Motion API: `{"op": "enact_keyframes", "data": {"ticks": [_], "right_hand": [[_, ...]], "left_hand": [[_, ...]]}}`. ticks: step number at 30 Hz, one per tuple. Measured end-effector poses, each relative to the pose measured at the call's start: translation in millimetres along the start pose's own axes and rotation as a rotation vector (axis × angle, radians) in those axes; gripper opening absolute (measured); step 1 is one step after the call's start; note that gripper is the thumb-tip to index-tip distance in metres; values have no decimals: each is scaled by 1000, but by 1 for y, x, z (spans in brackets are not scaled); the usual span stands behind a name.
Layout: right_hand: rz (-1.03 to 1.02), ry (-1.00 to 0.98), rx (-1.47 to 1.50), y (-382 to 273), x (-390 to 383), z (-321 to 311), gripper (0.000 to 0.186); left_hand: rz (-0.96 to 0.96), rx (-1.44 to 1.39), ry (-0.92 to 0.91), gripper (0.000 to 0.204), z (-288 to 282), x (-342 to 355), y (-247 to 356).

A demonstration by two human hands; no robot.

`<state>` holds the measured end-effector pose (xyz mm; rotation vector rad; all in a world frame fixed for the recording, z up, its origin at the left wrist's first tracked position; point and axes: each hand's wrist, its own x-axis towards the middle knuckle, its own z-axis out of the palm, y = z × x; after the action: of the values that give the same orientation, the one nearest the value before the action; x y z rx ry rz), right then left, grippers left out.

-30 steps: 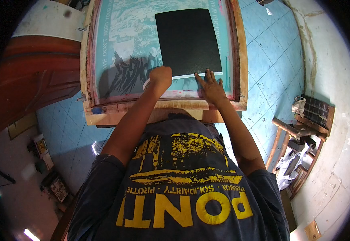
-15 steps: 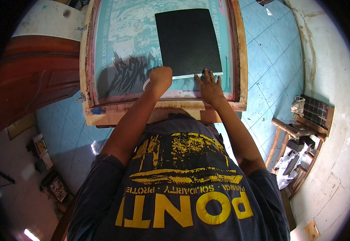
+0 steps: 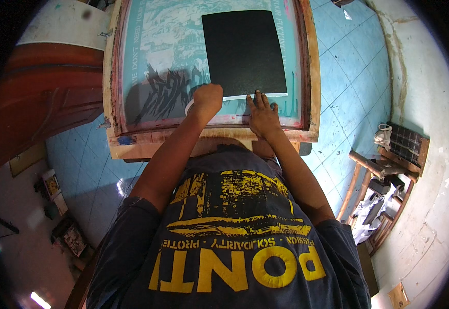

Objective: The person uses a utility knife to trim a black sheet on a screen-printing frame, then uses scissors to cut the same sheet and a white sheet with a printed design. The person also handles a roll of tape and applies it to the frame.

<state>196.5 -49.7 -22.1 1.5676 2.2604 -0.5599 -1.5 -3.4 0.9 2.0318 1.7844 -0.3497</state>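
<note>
A black rectangular sheet [image 3: 245,51] lies on the teal mesh of a screen-printing screen [image 3: 142,136]. Along the sheet's near edge runs a narrow strip of white tape [image 3: 282,95]. My left hand [image 3: 207,100] is closed at the sheet's near left corner, gripping what looks like a roll of tape [image 3: 189,107]; only its pale curved rim shows beside the fist. My right hand [image 3: 264,116] rests with fingers stretched out, their tips on the tape strip near its middle. The part of the strip near the left fist is partly hidden by it.
The screen's wooden frame [image 3: 313,77] surrounds the mesh, which bears faint pale artwork and dark brush-like shapes. A reddish-brown wooden panel [image 3: 54,92] stands at the left. Blue tiles [image 3: 353,67] cover the floor, and a wooden chair [image 3: 373,165] holding items stands at the right.
My right hand has slid left along the tape strip, toward the left fist. The left fist has hardly moved and stays closed at the corner.
</note>
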Motion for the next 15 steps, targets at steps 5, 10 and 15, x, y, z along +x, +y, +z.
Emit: {"op": "enact_keyframes", "data": {"ticks": [5, 10, 15], "right_hand": [[4, -18, -23, -1, 2, 0, 65], [9, -69, 23, -7, 3, -9, 72], [17, -156, -22, -17, 5, -18, 79]], "left_hand": [[9, 9, 23, 14, 2, 0, 0], [9, 13, 20, 14, -1, 1, 1], [30, 20, 36, 14, 5, 4, -2]]}}
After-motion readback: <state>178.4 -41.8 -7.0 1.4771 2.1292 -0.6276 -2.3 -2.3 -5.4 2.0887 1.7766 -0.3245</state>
